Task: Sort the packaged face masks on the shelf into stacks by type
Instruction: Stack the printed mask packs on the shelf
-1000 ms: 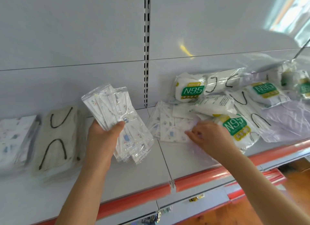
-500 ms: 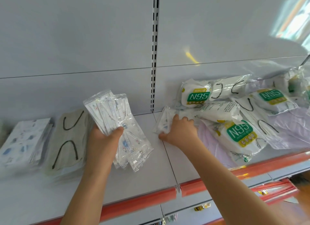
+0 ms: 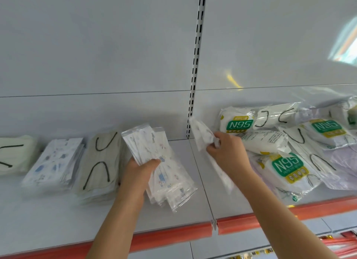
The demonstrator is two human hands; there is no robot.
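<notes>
Left hand [image 3: 142,173] gripping a fanned bundle of patterned masks [image 3: 158,166] in clear sleeves, thumb across the front, lower ends of the bundle near the white shelf [image 3: 58,216]; right hand [image 3: 226,154] pinching a single patterned mask packet [image 3: 201,137], lifted clear of the shelf and tilted, upper corner up by the slotted upright [image 3: 195,81], blurred along its lower edge.

To the left on the shelf, three sorted stacks side by side: pale green masks with dark ear loops [image 3: 13,154] at the frame edge; a patterned stack [image 3: 56,162] with small blue prints; beige masks with black loops [image 3: 100,162] just beside the held bundle.

To the right, an unsorted heap: white pack with a green panel reading "N95" [image 3: 238,122] against the back wall; a second N95 pack [image 3: 286,168] nearer the front, "N95" large, small line beneath probably "PROTECTIVE MASK", yellow band with round icons under it; a third green-labelled pack [image 3: 326,128] further right, lettering upside down; a white pack with fine grey print [image 3: 262,141], too small to read; clear sleeves showing black ear loops [image 3: 276,116]; pale lilac packets [image 3: 343,162] at the far right.

Orange-red strip [image 3: 173,237] along the shelf's front edge.
</notes>
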